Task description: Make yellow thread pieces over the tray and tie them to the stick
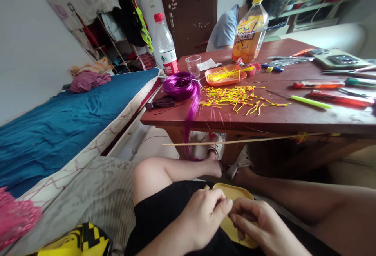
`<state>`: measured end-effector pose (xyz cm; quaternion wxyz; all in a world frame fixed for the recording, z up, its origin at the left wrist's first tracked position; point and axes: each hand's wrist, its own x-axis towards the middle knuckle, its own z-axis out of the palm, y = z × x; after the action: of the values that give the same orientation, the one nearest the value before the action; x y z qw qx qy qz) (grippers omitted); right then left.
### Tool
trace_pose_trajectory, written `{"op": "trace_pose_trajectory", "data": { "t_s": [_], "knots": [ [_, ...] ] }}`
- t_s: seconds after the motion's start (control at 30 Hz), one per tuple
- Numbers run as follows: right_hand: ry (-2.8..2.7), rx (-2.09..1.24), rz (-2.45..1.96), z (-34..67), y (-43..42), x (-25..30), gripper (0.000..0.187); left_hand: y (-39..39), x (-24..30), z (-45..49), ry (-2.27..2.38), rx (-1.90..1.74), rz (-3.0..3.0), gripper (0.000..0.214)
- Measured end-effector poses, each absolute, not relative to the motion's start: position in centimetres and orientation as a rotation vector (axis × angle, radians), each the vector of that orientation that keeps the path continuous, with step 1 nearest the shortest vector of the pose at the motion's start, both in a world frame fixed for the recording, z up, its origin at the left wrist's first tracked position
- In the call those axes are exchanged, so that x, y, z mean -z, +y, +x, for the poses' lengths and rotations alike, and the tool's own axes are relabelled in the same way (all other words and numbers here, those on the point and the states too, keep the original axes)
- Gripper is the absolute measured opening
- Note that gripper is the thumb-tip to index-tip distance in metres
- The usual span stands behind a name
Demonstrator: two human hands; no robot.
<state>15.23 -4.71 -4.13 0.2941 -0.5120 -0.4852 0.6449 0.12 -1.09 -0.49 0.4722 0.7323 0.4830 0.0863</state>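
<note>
Over my lap, my left hand (202,215) is closed, thumb pressed against the bent index finger. Close beside it, my right hand (255,220) has its fingers curled together, the tips nearly meeting the left thumb. Whatever lies between the fingertips is too small or hidden to make out. Beneath both hands rests a yellow tray (232,226), partly covered by them. On the table ahead lie a pile of knotted yellow cords (235,96) with small red spots and a coil of purple thread (181,85), its loose end hanging over the edge.
The red-brown table (264,117) holds an orange dish (226,82) of yellow strands, a tea bottle (249,33), a water bottle (167,48), a plastic cup (194,65) and several tools. A thin wooden stick (205,143) juts along its front edge. Another person (225,27) sits behind it.
</note>
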Motion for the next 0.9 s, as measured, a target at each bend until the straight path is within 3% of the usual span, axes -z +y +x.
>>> {"op": "trace_pose_trajectory", "data": {
  "t_s": [0.3,0.5,0.67,0.9],
  "knots": [
    [-1.202,-1.706,-1.300,15.3,-4.7,4.6,0.025,-1.1,0.9,1.1,1.256,-0.342,1.982,0.020],
    [-0.951,-1.714,-1.179,15.4,-4.7,4.6,0.036,-3.6,-0.1,0.4,1.307,-0.830,2.029,0.007],
    [-0.757,-1.698,-1.129,14.7,-4.9,5.6,0.028,-5.0,3.0,0.4,1.286,-0.596,1.569,0.016],
    [-0.543,-1.748,-0.985,13.7,-5.4,6.8,0.020,-4.2,5.3,1.4,1.077,-0.620,1.172,0.029]
  ]
}}
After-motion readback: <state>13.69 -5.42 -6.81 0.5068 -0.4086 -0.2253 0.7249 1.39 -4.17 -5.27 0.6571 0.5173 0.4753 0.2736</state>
